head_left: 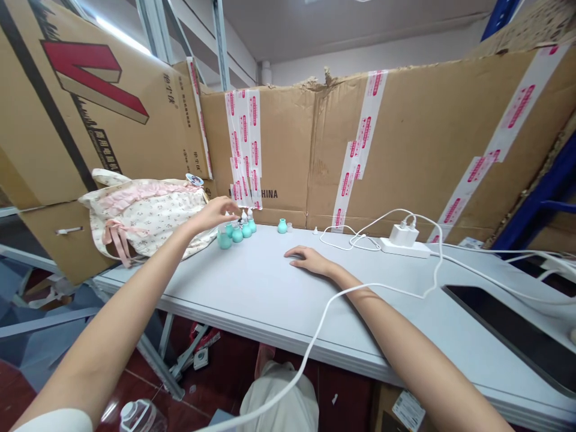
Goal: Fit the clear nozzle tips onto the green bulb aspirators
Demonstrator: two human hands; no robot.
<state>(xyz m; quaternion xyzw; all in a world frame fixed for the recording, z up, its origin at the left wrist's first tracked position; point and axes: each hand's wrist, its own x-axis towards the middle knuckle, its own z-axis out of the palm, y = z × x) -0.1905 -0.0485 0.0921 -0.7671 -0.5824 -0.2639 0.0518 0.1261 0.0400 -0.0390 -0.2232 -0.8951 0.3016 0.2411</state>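
Note:
At the back of the table, my left hand (215,214) reaches over a cluster of small round teal bottles. Its fingers are curved and parted, with a white tip showing between them; any contact is hard to make out. Several of these bottles, such as a teal bottle (246,230), carry white pointed tips. At the cluster's front left stands a clear-topped teal container (224,237). My right hand (310,261) rests on the table, fingers stretched and holding nothing. Beyond it is an uncapped teal bottle (282,226) beside a small translucent cap (290,228). A white nozzle tip (315,231) stands further right.
A floral fabric bag (153,210) lies at the left end of the table (252,282). Tall cardboard (283,150) lines the back. To the right are a white power strip (405,248) with chargers, and a black phone-like slab (513,330). A white cable (321,327) crosses my right forearm.

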